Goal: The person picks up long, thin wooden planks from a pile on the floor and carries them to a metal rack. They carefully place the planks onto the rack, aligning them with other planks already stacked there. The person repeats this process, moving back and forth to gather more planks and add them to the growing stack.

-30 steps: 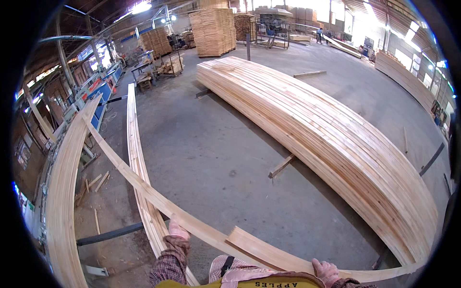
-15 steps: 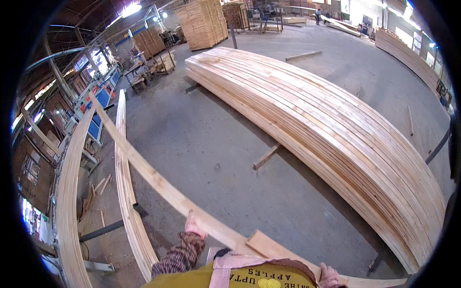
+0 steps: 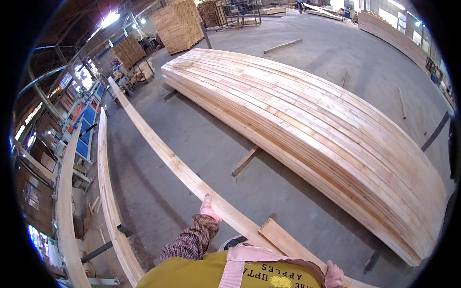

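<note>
The pink-gloved left hand (image 3: 208,207) grips the edge of a long pale wooden plank (image 3: 163,151). The pink-gloved right hand (image 3: 333,275) touches its near end; whether that grip is closed cannot be told.

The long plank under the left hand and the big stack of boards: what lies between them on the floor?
In the head view, bare concrete floor with one short wooden piece.

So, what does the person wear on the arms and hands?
The left hand wears a pink work glove below a red-brown plaid flannel sleeve. The right hand wears a matching pink glove; its sleeve is hidden. A pink apron strap crosses a mustard-yellow top.
</note>
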Motion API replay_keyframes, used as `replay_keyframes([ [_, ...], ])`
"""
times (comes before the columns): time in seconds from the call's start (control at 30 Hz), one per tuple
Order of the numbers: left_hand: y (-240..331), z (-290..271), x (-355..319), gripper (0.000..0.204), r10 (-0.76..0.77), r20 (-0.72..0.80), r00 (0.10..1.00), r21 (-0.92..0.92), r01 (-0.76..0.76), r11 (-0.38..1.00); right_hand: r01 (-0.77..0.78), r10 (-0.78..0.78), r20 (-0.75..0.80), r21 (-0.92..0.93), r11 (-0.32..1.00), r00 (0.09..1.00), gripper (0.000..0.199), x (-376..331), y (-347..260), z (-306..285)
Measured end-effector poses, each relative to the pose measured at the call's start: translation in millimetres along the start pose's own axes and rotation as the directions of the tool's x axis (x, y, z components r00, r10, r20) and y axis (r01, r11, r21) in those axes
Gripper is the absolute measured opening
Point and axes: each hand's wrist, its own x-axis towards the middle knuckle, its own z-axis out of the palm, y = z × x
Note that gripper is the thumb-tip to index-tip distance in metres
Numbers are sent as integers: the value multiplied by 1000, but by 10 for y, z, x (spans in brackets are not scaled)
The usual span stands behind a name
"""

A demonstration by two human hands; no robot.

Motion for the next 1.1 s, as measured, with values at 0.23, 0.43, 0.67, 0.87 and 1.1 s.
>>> replay_keyframes([
  [0.23, -191, 1514, 690, 80, 27, 181, 983, -47, -19, 999, -88, 82, -71, -95, 992, 994, 51, 701, 437, -381],
  [0.43, -383, 2410, 1751, 88, -39, 189, 981, 2, 40, 999, -139, 127, -103, -116, 984, 987, 48, 1456, 676, -847],
  [0.67, -111, 3821, 1541, 83, -90, 18, 996, 152, 86, 985, -197, 207, 64, -139, 971, 976, 45, 2417, 432, -1533],
  [0.87, -262, 3966, 3248, 87, -105, 266, 958, 62, 92, 994, -231, 257, 193, -150, 961, 947, 57, 3455, 221, -2094],
  [1.1, 611, 4964, 3655, 78, -96, -148, 984, 190, 123, 974, -192, 216, 182, -142, 971, 959, 63, 4649, -605, -2643],
])
